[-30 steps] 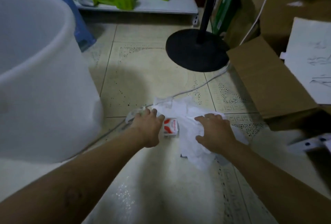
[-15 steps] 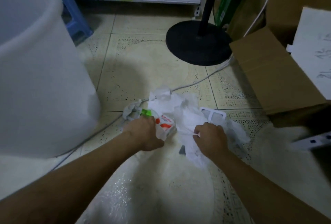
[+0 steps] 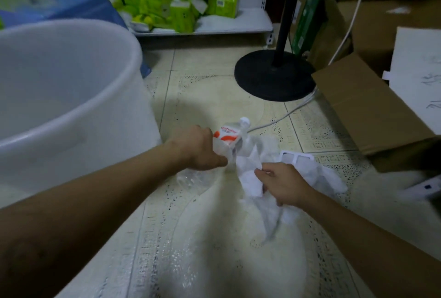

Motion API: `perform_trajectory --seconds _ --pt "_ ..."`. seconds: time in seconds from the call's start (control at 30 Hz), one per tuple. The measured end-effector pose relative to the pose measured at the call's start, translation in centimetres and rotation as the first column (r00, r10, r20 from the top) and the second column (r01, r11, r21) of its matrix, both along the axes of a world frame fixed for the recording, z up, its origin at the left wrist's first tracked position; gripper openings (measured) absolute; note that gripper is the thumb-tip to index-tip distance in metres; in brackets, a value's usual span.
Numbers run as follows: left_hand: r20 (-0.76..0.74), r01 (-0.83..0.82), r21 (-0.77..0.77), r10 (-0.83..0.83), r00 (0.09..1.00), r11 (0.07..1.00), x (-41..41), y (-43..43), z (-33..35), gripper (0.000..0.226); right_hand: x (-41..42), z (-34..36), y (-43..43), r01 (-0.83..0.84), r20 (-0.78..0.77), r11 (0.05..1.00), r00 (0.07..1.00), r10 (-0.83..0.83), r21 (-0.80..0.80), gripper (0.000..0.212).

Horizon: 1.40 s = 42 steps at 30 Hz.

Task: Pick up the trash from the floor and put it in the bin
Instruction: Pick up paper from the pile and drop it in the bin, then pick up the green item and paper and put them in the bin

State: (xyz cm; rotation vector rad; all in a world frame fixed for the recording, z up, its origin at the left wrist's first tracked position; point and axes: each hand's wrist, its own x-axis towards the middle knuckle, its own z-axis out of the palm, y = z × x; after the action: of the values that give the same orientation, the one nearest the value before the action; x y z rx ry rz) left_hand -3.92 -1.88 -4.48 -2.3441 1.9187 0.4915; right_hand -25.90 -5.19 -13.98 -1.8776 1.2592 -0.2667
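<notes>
My left hand (image 3: 196,148) grips a small white carton with red print (image 3: 226,136) together with clear plastic wrap, lifted off the tiled floor. My right hand (image 3: 281,183) grips crumpled white paper and plastic (image 3: 250,182) just right of it, with more of the white pile (image 3: 327,178) still lying on the floor. A white plastic frame piece (image 3: 296,156) sits on the pile behind my right hand. The large white bin (image 3: 133,59) stands open at the left, close beside my left forearm.
A black round stand base (image 3: 272,75) with its pole is ahead, and a white cable (image 3: 296,109) runs from it across the floor. Cardboard boxes (image 3: 367,107) crowd the right. A low shelf (image 3: 205,28) with green packets lies behind. A blue object (image 3: 90,6) sits behind the bin.
Both hands have closed on the trash and lifted it from the floor. My left hand has risen with the carton toward the bin side.
</notes>
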Motion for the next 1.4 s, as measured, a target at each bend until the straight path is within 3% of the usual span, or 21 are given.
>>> perform_trajectory --seconds 0.13,0.27,0.37,0.5,0.6,0.7,0.77,0.83,0.87,0.9,0.97,1.13,1.3,1.4 --pt "-0.039 0.017 -0.142 -0.023 0.999 0.990 0.9 -0.3 4.2 0.070 1.8 5.0 -1.8 -0.024 -0.035 0.952 0.999 0.014 -0.305 0.039" --pt "-0.076 0.008 -0.306 -0.033 0.997 0.952 2.2 -0.9 8.5 0.065 3.1 11.4 -3.1 0.131 0.180 0.955 0.980 -0.084 -0.267 0.028" --pt "-0.100 -0.003 -0.436 -0.045 0.994 0.900 4.2 -0.8 11.8 0.063 5.0 16.9 -3.9 0.120 0.285 0.965 0.957 -0.051 -0.232 0.032" --pt "-0.138 -0.032 -0.590 -0.062 0.989 0.807 9.3 0.8 17.3 0.064 10.7 23.0 -4.2 -0.044 0.226 0.991 0.971 0.073 -0.130 0.024" --pt "-0.060 -0.064 -0.657 0.033 0.998 0.751 14.7 3.0 20.3 0.060 16.2 25.9 -3.2 -0.134 0.196 0.962 0.963 0.182 -0.238 0.030" --pt "-0.053 -0.204 -0.650 0.224 0.973 0.732 19.2 5.8 19.5 0.060 21.9 27.1 -2.0 -0.191 0.103 0.866 0.958 0.267 -0.462 0.035" --pt "-0.017 -0.255 -0.565 0.298 0.954 0.784 21.2 7.7 17.1 0.059 25.4 26.5 -1.0 -0.235 -0.029 0.787 0.963 0.266 -0.571 0.040" --pt "0.023 -0.295 -0.455 0.342 0.939 0.840 22.6 9.2 14.7 0.059 28.4 24.9 0.0 -0.319 -0.128 0.756 0.945 0.301 -0.571 0.032" --pt "0.027 -0.329 -0.409 0.371 0.928 0.851 23.2 9.8 13.8 0.060 29.7 24.0 0.3 -0.370 -0.210 0.774 0.929 0.305 -0.514 0.015" --pt "0.017 -0.363 -0.375 0.398 0.917 0.853 23.8 10.4 13.0 0.061 30.8 23.2 0.9 -0.433 -0.319 0.787 0.894 0.314 -0.440 0.022" --pt "-0.005 -0.388 -0.337 0.410 0.912 0.858 24.5 11.0 11.8 0.067 31.9 21.6 1.5 -0.510 -0.484 0.786 0.817 0.315 -0.350 0.066" --pt "0.152 -0.208 -0.371 0.280 0.948 0.905 23.3 9.4 11.0 0.073 29.4 21.9 -0.6 -0.508 -0.493 0.702 0.833 0.252 -0.499 0.075" --pt "0.065 -0.010 -0.456 0.044 0.997 0.890 17.3 5.0 11.9 0.064 22.9 23.6 -3.1 -0.444 -0.460 0.722 0.866 0.195 -0.530 0.085" --pt "0.090 0.108 -0.499 -0.073 0.993 0.860 12.9 2.5 12.3 0.054 18.4 23.6 -4.2 -0.412 -0.451 0.729 0.878 0.159 -0.547 0.088"
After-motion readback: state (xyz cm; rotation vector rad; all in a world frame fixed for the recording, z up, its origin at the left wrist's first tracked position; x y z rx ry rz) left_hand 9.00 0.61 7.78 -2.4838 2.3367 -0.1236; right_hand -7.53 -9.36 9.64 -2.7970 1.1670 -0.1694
